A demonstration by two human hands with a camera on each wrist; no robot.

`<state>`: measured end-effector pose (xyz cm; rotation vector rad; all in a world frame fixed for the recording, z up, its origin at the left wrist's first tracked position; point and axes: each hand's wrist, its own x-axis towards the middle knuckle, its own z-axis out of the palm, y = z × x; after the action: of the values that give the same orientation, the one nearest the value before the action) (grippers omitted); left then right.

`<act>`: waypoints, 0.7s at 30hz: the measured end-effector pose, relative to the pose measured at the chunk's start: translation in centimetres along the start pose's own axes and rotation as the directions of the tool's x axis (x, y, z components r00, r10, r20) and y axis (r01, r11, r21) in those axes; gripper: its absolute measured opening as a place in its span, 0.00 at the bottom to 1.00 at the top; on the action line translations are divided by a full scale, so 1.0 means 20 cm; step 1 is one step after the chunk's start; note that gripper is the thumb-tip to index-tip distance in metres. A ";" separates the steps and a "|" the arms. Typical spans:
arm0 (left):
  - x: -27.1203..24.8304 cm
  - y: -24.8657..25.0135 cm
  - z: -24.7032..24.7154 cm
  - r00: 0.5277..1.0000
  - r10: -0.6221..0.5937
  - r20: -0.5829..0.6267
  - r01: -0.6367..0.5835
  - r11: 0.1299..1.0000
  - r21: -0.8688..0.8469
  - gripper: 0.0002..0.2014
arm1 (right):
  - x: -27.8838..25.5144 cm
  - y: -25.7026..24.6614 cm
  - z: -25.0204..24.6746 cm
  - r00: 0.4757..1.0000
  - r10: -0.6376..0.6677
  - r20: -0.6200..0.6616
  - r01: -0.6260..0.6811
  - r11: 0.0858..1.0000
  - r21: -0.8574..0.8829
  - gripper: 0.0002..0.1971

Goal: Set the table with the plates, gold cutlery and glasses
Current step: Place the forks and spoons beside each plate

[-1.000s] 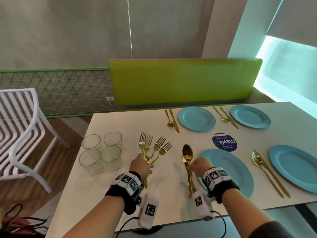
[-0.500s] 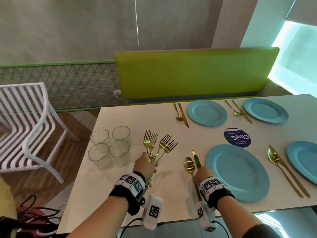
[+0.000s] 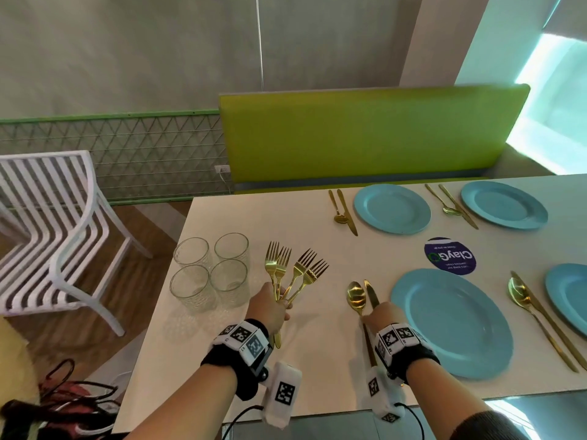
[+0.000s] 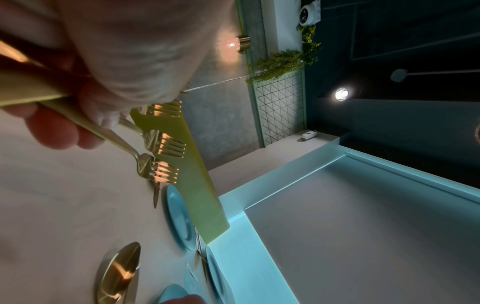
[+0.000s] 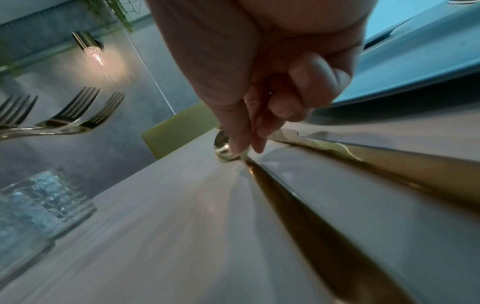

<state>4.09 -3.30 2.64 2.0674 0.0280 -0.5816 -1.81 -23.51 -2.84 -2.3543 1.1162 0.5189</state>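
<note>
My left hand (image 3: 279, 304) grips several gold forks (image 3: 295, 271) by their handles, with the tines fanned up over the table; the same forks (image 4: 166, 148) show in the left wrist view. A gold spoon (image 3: 355, 295) and a gold knife (image 3: 371, 293) lie side by side just left of the near blue plate (image 3: 451, 322). My right hand (image 3: 379, 314) rests on their handles. In the right wrist view its fingertips (image 5: 249, 142) pinch the spoon (image 5: 224, 150) at the neck, and the knife (image 5: 389, 164) lies beside it.
Several empty glasses (image 3: 209, 268) stand grouped at the left of the white table (image 3: 222, 360). Two far plates (image 3: 392, 208) (image 3: 503, 204) and one at the right (image 3: 568, 293) each have a spoon and knife beside them. A round sticker (image 3: 449, 257) lies mid-table, with a green bench (image 3: 365, 134) behind and a white chair (image 3: 54, 223) at the left.
My right hand has brought the spoon and knife down flat onto the table beside the near plate. My left hand has kept the forks in about the same place.
</note>
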 end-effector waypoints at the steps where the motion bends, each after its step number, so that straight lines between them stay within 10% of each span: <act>1: 0.00 0.01 0.00 1.000 0.003 0.000 -0.003 1.000 -0.003 0.05 | 0.00 0.00 -0.01 1.000 -0.012 0.004 0.012 1.000 -0.004 0.17; 6: 0.00 0.06 0.03 1.000 0.017 0.021 -0.017 1.000 -0.010 0.05 | -0.06 -0.07 -0.07 0.982 -0.187 -0.004 0.187 0.979 0.080 0.20; 11: -0.01 0.11 0.08 0.994 0.043 0.098 -0.039 0.998 -0.048 0.04 | -0.11 -0.20 -0.13 0.959 -0.280 0.034 0.214 0.800 0.561 0.14; 21: 0.00 0.13 0.11 0.990 0.058 0.131 -0.052 0.998 -0.046 0.05 | -0.10 -0.24 -0.12 0.938 -0.346 0.036 0.239 0.716 0.656 0.13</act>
<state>3.83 -6.45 3.89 1.9777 -0.0931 -0.6770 1.01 -21.00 1.38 -1.7826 0.6695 0.1520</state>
